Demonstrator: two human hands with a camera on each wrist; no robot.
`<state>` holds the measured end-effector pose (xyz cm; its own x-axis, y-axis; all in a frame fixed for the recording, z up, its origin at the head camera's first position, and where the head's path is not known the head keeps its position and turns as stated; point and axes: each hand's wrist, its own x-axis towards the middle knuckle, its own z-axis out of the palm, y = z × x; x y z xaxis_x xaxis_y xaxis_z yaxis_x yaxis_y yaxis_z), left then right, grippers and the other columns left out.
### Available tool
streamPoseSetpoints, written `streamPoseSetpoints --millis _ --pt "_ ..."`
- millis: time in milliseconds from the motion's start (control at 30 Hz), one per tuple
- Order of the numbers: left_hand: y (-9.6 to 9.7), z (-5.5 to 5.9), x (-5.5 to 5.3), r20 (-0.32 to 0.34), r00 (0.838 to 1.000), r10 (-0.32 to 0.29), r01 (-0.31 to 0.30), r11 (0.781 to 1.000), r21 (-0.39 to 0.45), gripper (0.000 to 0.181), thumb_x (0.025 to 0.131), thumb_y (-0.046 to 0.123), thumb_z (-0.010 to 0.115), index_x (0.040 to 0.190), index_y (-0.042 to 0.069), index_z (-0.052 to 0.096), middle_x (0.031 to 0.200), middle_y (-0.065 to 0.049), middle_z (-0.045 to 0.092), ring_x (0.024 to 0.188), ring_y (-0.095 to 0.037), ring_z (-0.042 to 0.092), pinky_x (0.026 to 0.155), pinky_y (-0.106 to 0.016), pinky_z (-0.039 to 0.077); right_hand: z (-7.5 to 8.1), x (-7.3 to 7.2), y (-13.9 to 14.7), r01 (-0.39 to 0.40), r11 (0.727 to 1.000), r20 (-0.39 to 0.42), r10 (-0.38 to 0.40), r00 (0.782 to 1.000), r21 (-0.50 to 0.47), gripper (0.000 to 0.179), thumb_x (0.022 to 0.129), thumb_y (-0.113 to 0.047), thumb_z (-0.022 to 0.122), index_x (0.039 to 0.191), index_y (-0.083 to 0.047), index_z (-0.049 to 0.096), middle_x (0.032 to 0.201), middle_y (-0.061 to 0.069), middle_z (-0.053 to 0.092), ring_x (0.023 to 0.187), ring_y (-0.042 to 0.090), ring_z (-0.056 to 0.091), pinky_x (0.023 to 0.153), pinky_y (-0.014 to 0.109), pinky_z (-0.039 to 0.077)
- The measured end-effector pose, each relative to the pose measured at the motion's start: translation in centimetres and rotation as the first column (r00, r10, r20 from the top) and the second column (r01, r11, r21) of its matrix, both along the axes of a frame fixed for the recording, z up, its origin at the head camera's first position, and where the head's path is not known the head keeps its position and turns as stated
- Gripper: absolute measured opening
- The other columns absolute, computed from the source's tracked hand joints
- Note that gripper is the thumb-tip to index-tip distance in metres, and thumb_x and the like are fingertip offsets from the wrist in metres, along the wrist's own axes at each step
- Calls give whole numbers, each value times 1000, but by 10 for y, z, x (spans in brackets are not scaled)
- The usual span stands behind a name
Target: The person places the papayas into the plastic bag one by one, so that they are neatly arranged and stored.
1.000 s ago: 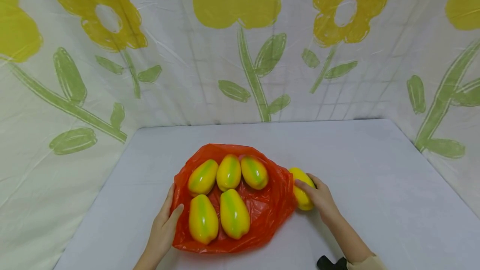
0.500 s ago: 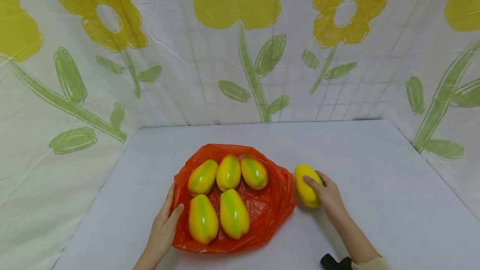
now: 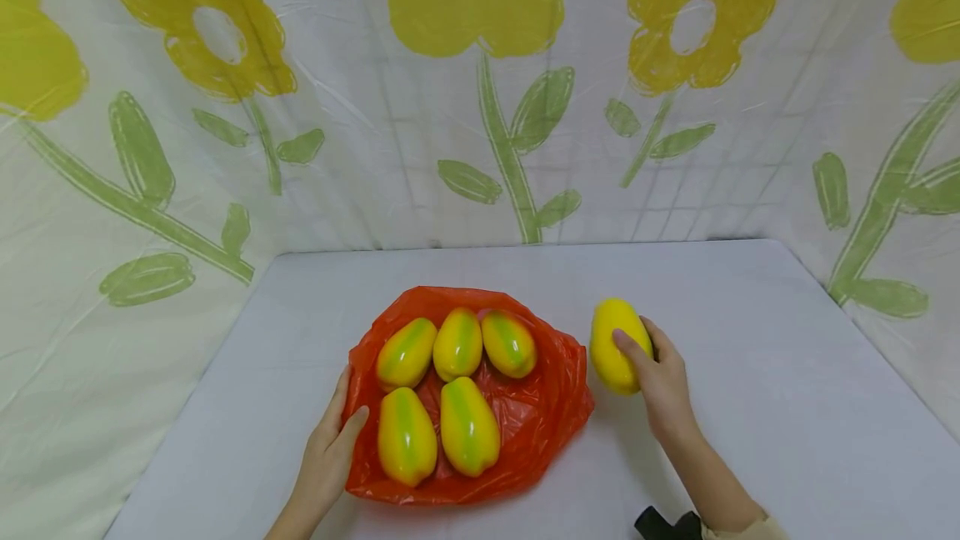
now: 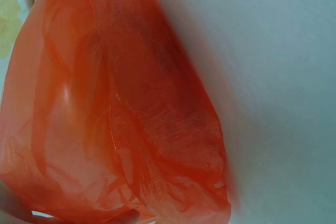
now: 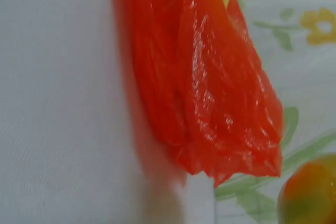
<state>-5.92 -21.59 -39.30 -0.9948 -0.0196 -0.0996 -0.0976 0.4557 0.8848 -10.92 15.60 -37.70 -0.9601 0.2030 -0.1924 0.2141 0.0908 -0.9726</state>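
A red plastic bag [image 3: 525, 448] lies spread open on the table, with several shiny yellow papayas [image 3: 469, 427] with green streaks sitting in it. At its left side my left hand [image 3: 326, 444] holds the bag, thumb over the rim and fingers against the outside. My right hand [image 3: 663, 382] grips another papaya [image 3: 613, 348], thumb across its near face, just off the bag's right edge. This papaya shows a plain yellow side in the head view, and part of it, orange and green, appears as a papaya [image 5: 310, 195] at the right wrist view's corner.
A white table [image 3: 787, 382] lies under everything. Behind and beside it hangs a pale curtain [image 3: 337, 148] printed with yellow flowers. A black device [image 3: 663, 525] sits by my right wrist at the bottom edge.
My right hand has drawn the papaya out from beside the bag's right edge, moving it rightward and then up and away. The left hand and the bag have stayed in place.
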Motion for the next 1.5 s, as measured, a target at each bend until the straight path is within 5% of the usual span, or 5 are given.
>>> streamPoseSetpoints --millis 233,600,900,1500 --pt "0 1 0 5 1000 8 -8 1000 -2 63 106 24 39 157 12 4 160 -21 13 142 -45 19 106 -56 29 15 9 -21 -41 999 -68 39 997 -28 67 98 -30 58 153 -7 27 149 12 35 125 26 37 87 11 40" --pt "1 1 -1 26 1000 9 -9 1000 10 64 106 26 38 157 12 2 160 -21 11 142 -45 18 105 -56 29 12 10 -56 -165 985 -77 162 984 -39 66 95 -28 62 149 -3 33 146 18 39 125 33 42 107 46 38" --pt "2 1 -2 39 999 13 -13 1000 3 65 106 28 38 157 13 1 160 -20 11 142 -45 18 105 -56 30 1 16 -81 -228 974 -40 228 973 -4 67 91 -33 66 145 -4 41 133 16 50 113 29 50 92 41 52" --pt "1 2 -2 31 999 12 -12 1000 0 64 106 27 38 157 13 2 160 -20 11 143 -45 18 106 -56 29 -13 20 -95 -296 952 101 287 952 79 77 88 -41 69 146 0 38 134 18 50 113 31 50 93 50 50"
